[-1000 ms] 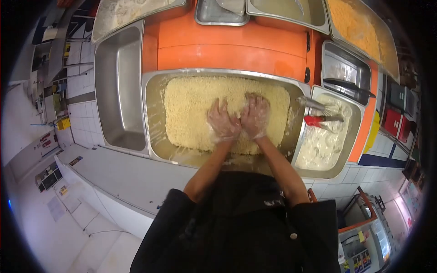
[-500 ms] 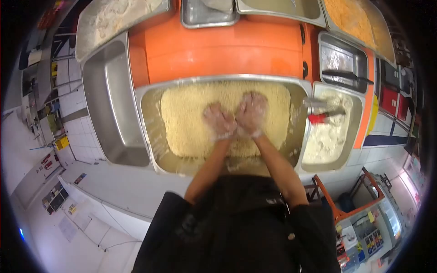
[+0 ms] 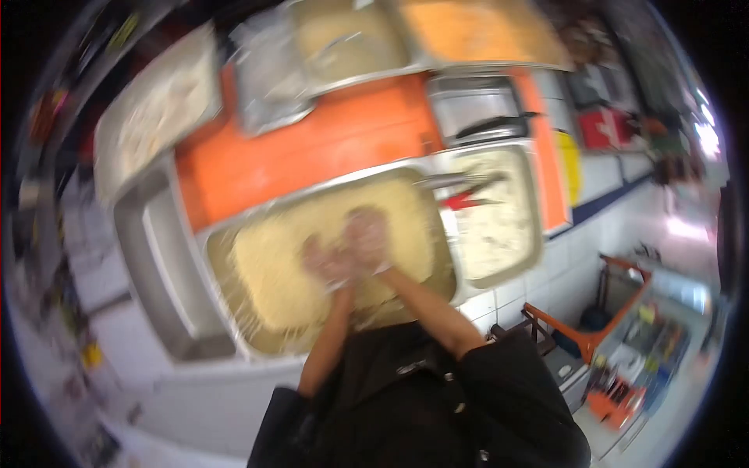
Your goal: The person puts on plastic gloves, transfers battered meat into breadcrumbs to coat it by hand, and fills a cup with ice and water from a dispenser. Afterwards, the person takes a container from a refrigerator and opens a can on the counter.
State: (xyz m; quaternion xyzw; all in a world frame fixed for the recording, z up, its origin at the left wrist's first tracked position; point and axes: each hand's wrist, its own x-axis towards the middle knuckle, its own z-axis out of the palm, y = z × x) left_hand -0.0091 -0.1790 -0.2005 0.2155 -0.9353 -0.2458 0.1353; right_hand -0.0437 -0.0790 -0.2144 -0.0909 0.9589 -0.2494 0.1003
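From my end the feed is smeared with blur, so I log only what reads. Both bare forearms reach out from black sleeves [image 3: 499, 382] into the big metal tray [image 3: 448, 273], a pale band around each wrist. Left hand [image 3: 329, 260] and right hand [image 3: 367, 236] sit close together, right one slightly farther out, over the middle of the yellow crumbs [image 3: 273, 273] that spread across most of the tray floor. Fingers are too smudged for me to call how far they're opened or curled; can't tell whether either has hold of any crumbs, or how firmly they press. Just right of the big tray I get a pan of white mixture [image 3: 491, 242], with a red-handled tool [image 3: 458, 200] lying across its near-left part. Beyond that, a small metal tray [image 3: 460, 101] with a black utensil [image 3: 491, 125] in it. Left side: a long deep pan [image 3: 160, 257], and past it a pan of white powder [image 3: 160, 113]. Orange crumbs [image 3: 484, 31] fill the far right container. Orange worktop [image 3: 312, 144] shows between.
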